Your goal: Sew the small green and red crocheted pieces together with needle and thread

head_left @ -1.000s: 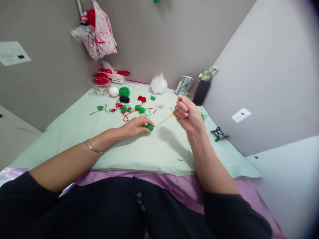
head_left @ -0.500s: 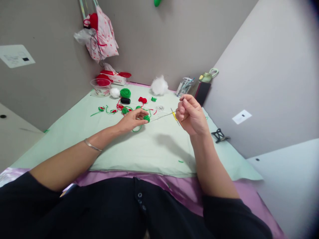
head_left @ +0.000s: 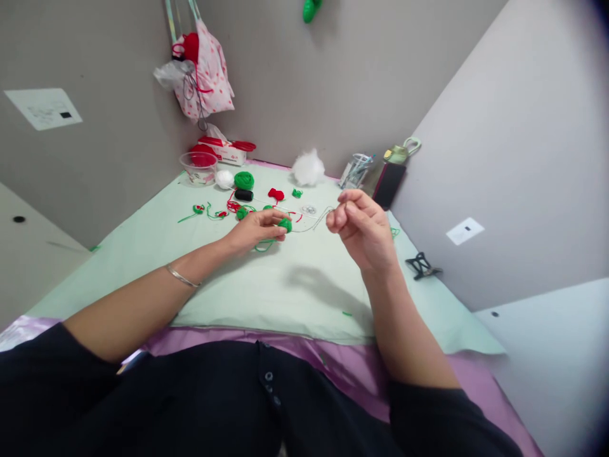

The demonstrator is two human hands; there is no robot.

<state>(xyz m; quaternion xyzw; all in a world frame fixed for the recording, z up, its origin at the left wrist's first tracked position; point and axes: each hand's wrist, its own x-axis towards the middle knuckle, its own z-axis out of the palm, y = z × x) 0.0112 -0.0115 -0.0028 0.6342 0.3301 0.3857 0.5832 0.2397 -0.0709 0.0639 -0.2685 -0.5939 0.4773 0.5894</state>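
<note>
My left hand (head_left: 259, 228) pinches a small round green yarn piece (head_left: 285, 225) between thumb and fingers, above the mat. A thin dark thread (head_left: 314, 227) runs from that piece in a slack curve to my right hand (head_left: 359, 222). The right fingers are pressed together on the thread; whether a needle is among them cannot be made out. Green yarn tails (head_left: 264, 246) hang below the left hand. Close behind it lie a black thread spool (head_left: 244, 195), a green yarn ball (head_left: 243, 180) and a red yarn bow (head_left: 276, 194).
A pale green mat (head_left: 266, 292) covers the table. White stuffing (head_left: 307, 168), a clear tub (head_left: 198, 170), a tissue box (head_left: 223, 151) and a cup of pens (head_left: 356, 170) stand at the back. To the right lies a black stand (head_left: 421, 266). Grey walls enclose the table.
The thread has gone from taut to slack, and my right hand has come slightly nearer the green piece. My left hand keeps its hold. The whole view has shifted slightly.
</note>
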